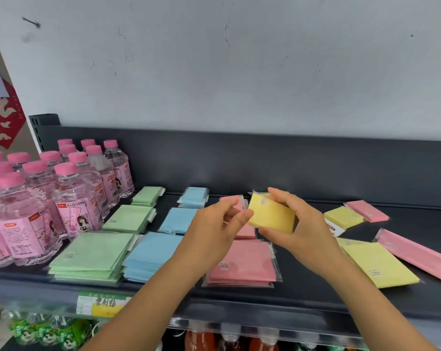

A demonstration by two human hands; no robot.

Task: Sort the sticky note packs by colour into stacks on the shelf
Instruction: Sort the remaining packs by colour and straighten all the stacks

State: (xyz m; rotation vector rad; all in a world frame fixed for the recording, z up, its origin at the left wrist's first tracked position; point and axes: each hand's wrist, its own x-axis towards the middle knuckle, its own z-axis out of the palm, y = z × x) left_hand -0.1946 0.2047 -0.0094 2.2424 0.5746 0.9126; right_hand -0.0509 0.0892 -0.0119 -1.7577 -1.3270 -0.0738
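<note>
My right hand (pixel 299 225) grips a yellow sticky note pack (pixel 271 213), lifted above the dark shelf (pixel 315 300). My left hand (pixel 218 225) touches the pack's left edge with thumb and fingertips. Green packs lie in stacks at the left (pixel 91 257), blue stacks (pixel 152 254) sit beside them, and a pink stack (pixel 244 262) lies under my hands. To the right are a large yellow pack (pixel 377 264), a smaller yellow pack (pixel 342 217) and loose pink packs (pixel 367 211) (pixel 414 254).
Several pink-capped peach soda bottles (pixel 72 198) crowd the shelf's left end. The dark back panel (pixel 265 160) rises behind the packs. A price label (pixel 101 304) hangs on the front edge. Green and red bottles (pixel 49 333) stand on the shelf below.
</note>
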